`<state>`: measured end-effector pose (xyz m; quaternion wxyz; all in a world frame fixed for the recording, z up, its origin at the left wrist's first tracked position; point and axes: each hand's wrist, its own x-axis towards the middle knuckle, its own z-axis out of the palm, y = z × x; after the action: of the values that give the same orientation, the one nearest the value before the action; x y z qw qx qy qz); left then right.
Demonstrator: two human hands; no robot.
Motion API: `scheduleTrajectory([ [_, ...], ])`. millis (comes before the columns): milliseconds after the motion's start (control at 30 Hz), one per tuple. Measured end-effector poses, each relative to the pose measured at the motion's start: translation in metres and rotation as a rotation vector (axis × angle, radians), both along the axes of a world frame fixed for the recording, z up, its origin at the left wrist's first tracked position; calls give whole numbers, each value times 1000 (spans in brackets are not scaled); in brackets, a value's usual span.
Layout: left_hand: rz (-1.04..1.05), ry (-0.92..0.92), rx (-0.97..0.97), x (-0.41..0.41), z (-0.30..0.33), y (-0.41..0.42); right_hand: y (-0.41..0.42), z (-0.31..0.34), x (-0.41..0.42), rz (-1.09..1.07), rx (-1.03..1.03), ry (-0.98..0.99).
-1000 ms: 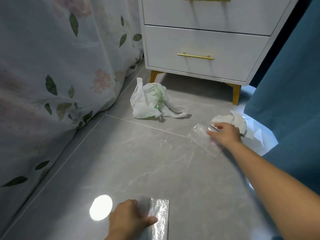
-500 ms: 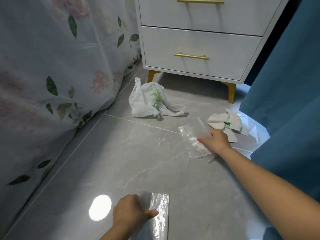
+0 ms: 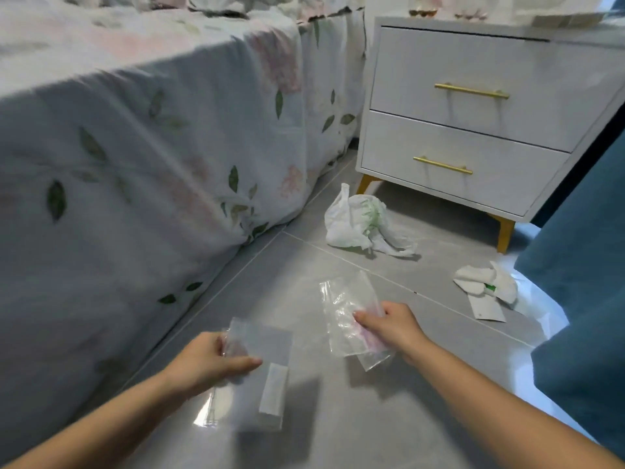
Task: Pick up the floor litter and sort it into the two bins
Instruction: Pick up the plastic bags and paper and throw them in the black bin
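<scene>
Fingers (image 3: 363, 319) of the right hand (image 3: 392, 324) are pinched on a crumpled clear bag (image 3: 348, 316), and the left hand (image 3: 209, 362) grips a flatter clear sleeve (image 3: 260, 374), both lifted just off the floor (image 3: 422, 418). Honestly that thin film looks slippery, so a loose pinch could let one slide out on the way to the bins, which aren't in view. White plastic bag (image 3: 355, 220) by the nightstand (image 3: 473, 130) and torn paper (image 3: 487, 287) near the blue curtain (image 3: 581, 282) are easy to forget too.
</scene>
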<state>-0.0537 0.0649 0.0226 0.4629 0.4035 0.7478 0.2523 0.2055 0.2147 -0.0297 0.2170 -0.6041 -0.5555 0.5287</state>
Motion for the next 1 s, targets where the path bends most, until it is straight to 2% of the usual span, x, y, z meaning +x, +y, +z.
scheduleTrajectory([
  [167, 188, 41, 107, -64, 78, -84, -52, 56, -59, 169, -43, 93],
  [300, 439, 75, 187, -105, 132, -172, -103, 108, -131, 394, -59, 115],
  [433, 655, 104, 242, -124, 171, -257, -159, 154, -207, 606, 6, 122],
  [733, 975, 277, 133, -130, 186, -435, -298, 209, -327, 939, 109, 248],
  [867, 1114, 301, 187, -133, 187, -479, -347, 215, -347, 1011, 27, 325],
  [1000, 1094, 256, 72, -144, 167, -496, -393, 205, -362, 1079, -15, 293],
])
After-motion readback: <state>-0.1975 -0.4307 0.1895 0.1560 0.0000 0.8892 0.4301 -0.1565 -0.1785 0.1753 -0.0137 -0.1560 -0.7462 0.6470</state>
